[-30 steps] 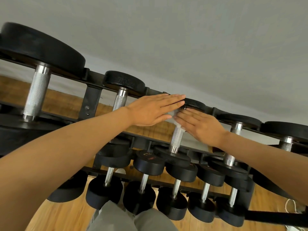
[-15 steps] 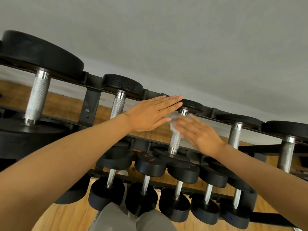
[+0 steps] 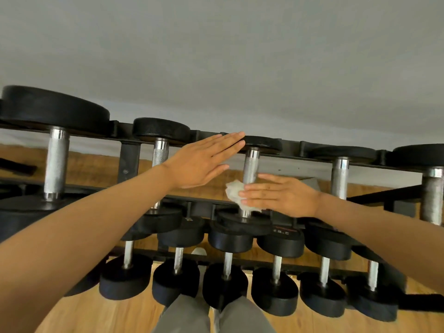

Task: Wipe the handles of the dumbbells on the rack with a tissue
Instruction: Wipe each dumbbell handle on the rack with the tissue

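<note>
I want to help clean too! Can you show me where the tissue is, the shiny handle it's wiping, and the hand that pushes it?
tissue (image 3: 234,191): head view, crumpled white part left of the fingertips.
handle (image 3: 250,167): head view, bare knurled middle.
right hand (image 3: 283,197): head view, back of the hand.

A black metal rack (image 3: 129,162) stands on a wooden floor (image 3: 101,313). Dumbbells lie across its top row (image 3: 56,162) with shiny silver handles and black round ends. More dumbbells (image 3: 227,263) sit on a lower row, side by side, close together. One black end shows the number 22.5 (image 3: 281,233).
</note>
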Tool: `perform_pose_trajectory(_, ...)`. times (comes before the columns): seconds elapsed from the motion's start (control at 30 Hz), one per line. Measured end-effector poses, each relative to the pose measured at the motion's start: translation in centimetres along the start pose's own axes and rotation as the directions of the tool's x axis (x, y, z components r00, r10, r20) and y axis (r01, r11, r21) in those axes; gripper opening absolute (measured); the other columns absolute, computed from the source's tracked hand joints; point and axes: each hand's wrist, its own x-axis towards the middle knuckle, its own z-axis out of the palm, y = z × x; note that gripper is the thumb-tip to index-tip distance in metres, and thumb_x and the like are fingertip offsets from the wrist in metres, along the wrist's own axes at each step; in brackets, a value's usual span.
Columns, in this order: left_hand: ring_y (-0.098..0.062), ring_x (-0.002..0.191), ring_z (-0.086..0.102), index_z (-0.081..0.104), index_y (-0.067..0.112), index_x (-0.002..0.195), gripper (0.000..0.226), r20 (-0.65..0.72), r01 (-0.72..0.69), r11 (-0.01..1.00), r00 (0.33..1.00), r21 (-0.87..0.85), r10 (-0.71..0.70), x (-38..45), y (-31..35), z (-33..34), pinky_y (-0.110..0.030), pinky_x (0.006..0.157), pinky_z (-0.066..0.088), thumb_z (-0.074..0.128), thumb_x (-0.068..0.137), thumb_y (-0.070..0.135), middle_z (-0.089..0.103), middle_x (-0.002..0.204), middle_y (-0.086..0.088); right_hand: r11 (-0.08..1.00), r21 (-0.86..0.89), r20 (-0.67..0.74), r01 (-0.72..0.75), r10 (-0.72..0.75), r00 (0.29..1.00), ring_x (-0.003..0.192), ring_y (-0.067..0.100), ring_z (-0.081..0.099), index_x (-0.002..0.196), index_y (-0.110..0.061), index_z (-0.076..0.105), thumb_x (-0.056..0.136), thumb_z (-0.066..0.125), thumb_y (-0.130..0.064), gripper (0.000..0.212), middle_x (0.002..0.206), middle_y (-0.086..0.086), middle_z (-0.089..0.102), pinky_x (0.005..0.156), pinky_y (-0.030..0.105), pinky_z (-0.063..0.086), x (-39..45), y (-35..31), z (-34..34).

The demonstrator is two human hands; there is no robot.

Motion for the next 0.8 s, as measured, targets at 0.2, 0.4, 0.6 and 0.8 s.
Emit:
perform_pose_trajectory(0.2, -0.028, 0.148, 0.027, 0.024, -0.001, 0.152, 0.056, -0.008, 0.025, 0.996, 1.000, 0.090, -0.025, 0.0, 1.1, 0.0, -0.040, 0.122, 0.024, 0.033, 0.108, 0.032, 0.028, 0.159, -0.022, 0.963, 0.031, -0.199, -0.269, 0.270, 0.942, 0.141, 0.026, 0.034, 0.143, -0.003, 0.036, 0.106, 0.039, -0.021, 0.042, 0.148, 0.018, 0.041, 0.120, 0.040, 0.021, 1.0, 0.3, 0.2)
perform_pose_trajectory(0.4, -0.032, 0.149, 0.024, 0.021, -0.004, 0.152, 0.059, 0.015, 0.053, 0.991, 0.998, 0.124, -0.055, -0.1, 2.0, -0.1, -0.046, 0.120, 0.029, 0.036, 0.107, 0.031, 0.023, 0.160, -0.025, 0.992, 0.085, -0.050, 0.088, -0.084, 0.995, 0.144, 0.015, 0.028, 0.143, -0.014, 0.041, 0.097, 0.048, -0.012, 0.047, 0.151, 0.003, 0.037, 0.122, 0.038, 0.014, -0.7, -1.8, 0.8)
perform_pose_trajectory(0.6, -0.033, 0.149, 0.025, 0.022, -0.005, 0.152, 0.059, 0.027, 0.065, 0.987, 0.997, 0.150, -0.070, 0.0, 2.3, -0.2, -0.045, 0.121, 0.027, 0.036, 0.108, 0.032, 0.024, 0.159, -0.027, 0.937, 0.092, -0.235, -0.337, 0.349, 0.907, 0.141, 0.025, 0.035, 0.140, -0.003, 0.047, 0.098, 0.049, -0.011, 0.043, 0.148, 0.014, 0.042, 0.118, 0.043, 0.026, 1.6, 0.0, 0.6)
perform_pose_trajectory(0.8, -0.027, 0.151, 0.018, 0.018, -0.003, 0.153, 0.063, 0.043, 0.101, 0.969, 0.993, 0.226, -0.113, 0.1, 3.5, -0.3, -0.038, 0.125, 0.013, 0.032, 0.106, 0.037, 0.017, 0.161, -0.022, 0.704, 0.204, -0.118, -0.680, 0.707, 0.697, 0.143, 0.027, 0.027, 0.142, 0.002, 0.041, 0.092, 0.056, -0.017, 0.056, 0.153, 0.018, 0.032, 0.111, 0.041, 0.031, 4.2, -6.0, -1.3)
